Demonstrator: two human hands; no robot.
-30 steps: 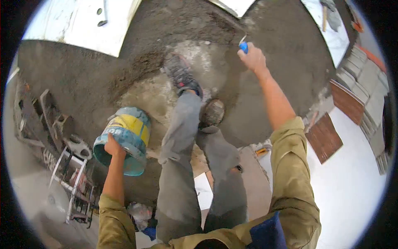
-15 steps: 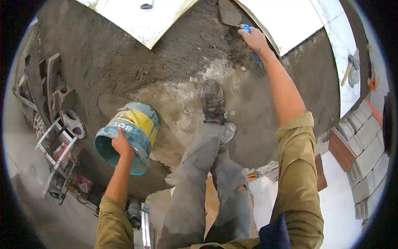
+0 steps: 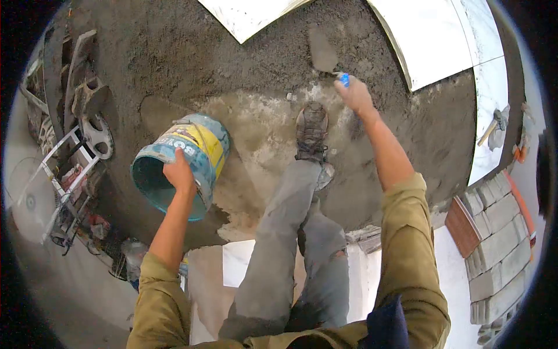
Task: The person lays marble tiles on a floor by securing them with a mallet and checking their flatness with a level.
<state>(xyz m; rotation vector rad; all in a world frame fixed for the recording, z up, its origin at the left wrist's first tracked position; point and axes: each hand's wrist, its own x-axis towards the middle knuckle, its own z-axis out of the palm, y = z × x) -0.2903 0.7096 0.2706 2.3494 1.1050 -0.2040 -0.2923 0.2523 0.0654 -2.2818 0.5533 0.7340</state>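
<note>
My left hand grips the rim of a teal bucket with a yellow label, which lies tilted with its mouth toward me. Around the blue handle of a trowel, my right hand is closed. The trowel's blade, smeared with mortar, points away from me over the rough grey mortar bed. Just beyond my right hand, to its right, is the corner of a large white tile. My shoe stands on the floor between the bucket and the trowel.
Another white tile lies at the far side. A hammer rests on the laid tiles at right. Stacked grey blocks stand at lower right. To the left are a metal frame and assorted scrap pieces.
My right hand and the trowel have come nearer to me, away from the tile edge. The view has shifted forward and to the left. My left hand still holds the bucket.
</note>
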